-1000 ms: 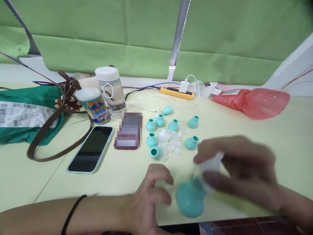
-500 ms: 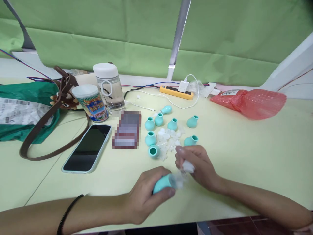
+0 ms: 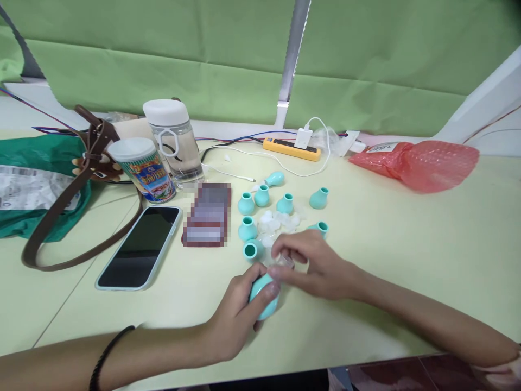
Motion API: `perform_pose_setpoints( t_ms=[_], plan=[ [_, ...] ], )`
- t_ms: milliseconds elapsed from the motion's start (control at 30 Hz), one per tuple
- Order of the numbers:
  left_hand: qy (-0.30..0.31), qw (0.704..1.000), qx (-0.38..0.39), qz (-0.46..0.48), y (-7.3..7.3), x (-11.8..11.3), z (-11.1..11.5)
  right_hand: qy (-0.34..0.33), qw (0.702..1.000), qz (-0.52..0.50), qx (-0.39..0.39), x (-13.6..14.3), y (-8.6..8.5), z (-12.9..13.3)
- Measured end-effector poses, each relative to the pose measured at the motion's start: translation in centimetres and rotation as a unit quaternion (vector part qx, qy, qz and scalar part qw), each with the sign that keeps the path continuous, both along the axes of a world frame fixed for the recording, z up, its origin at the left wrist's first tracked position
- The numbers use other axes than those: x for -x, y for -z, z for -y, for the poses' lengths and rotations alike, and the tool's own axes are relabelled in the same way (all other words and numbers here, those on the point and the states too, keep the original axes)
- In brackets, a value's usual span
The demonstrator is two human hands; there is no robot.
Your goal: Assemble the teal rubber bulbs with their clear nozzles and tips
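Holding a teal bulb (image 3: 258, 285) closed between thumb and fingers, the left hand (image 3: 228, 326) keeps it just above the table's near part; the right hand (image 3: 321, 266) meets its upper end, fingers curled near a clear piece (image 3: 286, 262), though whether they pinch it I cannot tell; the step in hand looks like work at the bulb's neck, and the next move seems to call for a steady left grip and careful alignment; beyond the grip, open-mouthed bulbs (image 3: 246, 230) surround translucent pieces (image 3: 280, 220), their insides dark; farther left, a lidded bottle (image 3: 179, 149) seems to hold clear liquid; the capped cup (image 3: 150, 176) beside it hides its contents.
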State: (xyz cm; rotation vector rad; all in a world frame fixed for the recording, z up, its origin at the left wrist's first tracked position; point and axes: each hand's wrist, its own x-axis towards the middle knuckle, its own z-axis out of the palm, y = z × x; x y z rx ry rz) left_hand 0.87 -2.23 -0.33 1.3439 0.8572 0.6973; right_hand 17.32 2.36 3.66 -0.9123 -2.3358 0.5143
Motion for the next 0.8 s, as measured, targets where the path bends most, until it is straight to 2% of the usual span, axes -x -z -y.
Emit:
perform_pose_setpoints(
  t_ms=[67,200,267,367,467,500,567,633,733,800],
  plan=[
    [0.025,0.998,-0.048,-0.020,-0.3,0.0,0.1,-0.059,0.996,0.014,0.062,0.4,0.2,0.8],
    [0.070,0.979,-0.183,-0.060,-0.9,0.3,0.2,-0.158,0.983,-0.061,0.064,0.5,1.2,1.3],
    [0.088,0.963,-0.243,-0.073,-0.9,0.4,0.3,-0.182,0.974,-0.099,0.095,0.5,1.6,1.5],
    [0.100,0.932,-0.341,-0.073,-0.5,0.6,0.4,-0.178,0.944,-0.145,0.239,0.6,2.1,1.7],
    [0.120,0.884,-0.451,-0.021,-0.3,0.7,0.1,-0.125,0.869,-0.254,0.407,0.6,2.4,1.2],
    [0.122,0.871,-0.475,-0.008,-0.3,0.7,-0.1,-0.103,0.847,-0.288,0.434,0.5,2.4,0.9],
    [0.112,0.848,-0.518,-0.013,-0.3,0.6,-0.6,-0.075,0.829,-0.326,0.449,0.2,2.1,0.3],
    [0.079,0.797,-0.595,-0.065,-0.2,0.5,-1.1,-0.065,0.822,-0.339,0.453,-0.2,1.6,-0.4],
    [0.045,0.690,-0.707,-0.148,0.1,0.4,-1.3,-0.039,0.812,-0.364,0.455,-0.6,0.9,-0.9],
    [0.042,0.656,-0.731,-0.185,0.4,0.3,-1.2,-0.012,0.810,-0.363,0.461,-0.5,0.5,-0.9]
  ],
)
